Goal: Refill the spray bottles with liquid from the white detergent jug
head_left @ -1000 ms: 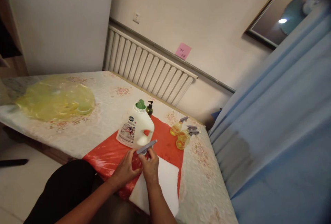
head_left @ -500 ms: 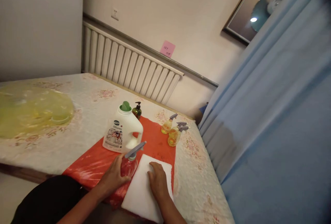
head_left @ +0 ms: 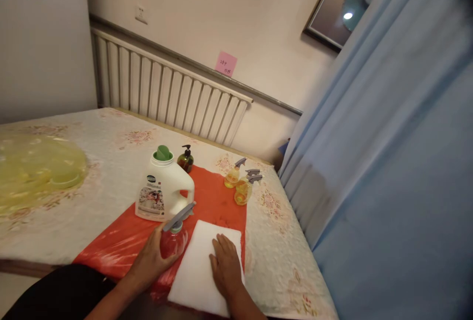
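My left hand [head_left: 151, 261] grips a small clear spray bottle [head_left: 173, 242] with a grey trigger head; the bottle stands on the red sheet [head_left: 218, 202]. My right hand [head_left: 225, 267] lies flat, fingers spread, on a white foam pad [head_left: 195, 266] at the table's near edge. Just behind the spray bottle stands a white detergent jug [head_left: 162, 189] with a green cap. A small dark pump bottle [head_left: 185, 159] stands behind the jug.
Two yellow spray bottles [head_left: 240, 184] stand at the far edge of the red sheet. A yellow plastic bag [head_left: 37, 167] lies on the left of the floral tablecloth [head_left: 111, 147]. A blue curtain [head_left: 388, 162] hangs to the right, a radiator [head_left: 166, 98] behind.
My right hand let go of the spray bottle's head and came down flat on the white pad. My left hand keeps hold of the bottle. The view swung right.
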Available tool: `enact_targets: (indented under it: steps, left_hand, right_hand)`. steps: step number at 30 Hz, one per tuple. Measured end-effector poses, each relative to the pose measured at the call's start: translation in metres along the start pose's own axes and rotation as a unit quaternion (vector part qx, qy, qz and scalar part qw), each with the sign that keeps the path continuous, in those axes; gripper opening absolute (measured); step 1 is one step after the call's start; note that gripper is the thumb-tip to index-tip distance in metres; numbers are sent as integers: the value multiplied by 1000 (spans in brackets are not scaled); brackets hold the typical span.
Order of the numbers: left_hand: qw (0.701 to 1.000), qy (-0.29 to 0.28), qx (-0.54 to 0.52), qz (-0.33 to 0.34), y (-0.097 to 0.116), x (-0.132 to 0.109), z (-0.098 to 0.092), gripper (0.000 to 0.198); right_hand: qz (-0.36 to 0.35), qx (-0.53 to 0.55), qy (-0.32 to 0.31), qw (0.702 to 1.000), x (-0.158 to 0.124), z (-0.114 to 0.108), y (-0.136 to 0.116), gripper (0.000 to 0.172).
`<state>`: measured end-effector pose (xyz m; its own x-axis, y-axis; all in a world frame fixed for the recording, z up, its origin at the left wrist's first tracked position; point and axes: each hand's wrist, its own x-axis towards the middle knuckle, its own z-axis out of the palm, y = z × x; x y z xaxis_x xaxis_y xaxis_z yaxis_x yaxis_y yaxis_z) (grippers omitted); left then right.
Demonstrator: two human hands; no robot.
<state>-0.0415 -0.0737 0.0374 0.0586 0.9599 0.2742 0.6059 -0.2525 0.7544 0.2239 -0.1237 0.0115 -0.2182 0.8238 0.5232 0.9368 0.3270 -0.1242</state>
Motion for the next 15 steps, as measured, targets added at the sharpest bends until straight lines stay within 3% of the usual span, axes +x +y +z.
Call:
enact_targets:
  steps: [8,15]
  left_hand:
    - [999,14,7,-40,1,0,-13,76]
    - [995,65,40,-60,-8,5,-42,76]
  right_hand:
    - [-4,6,17,1000,-1,0,2,43]
    - [2,13,14,1000,-1,-1,1,41]
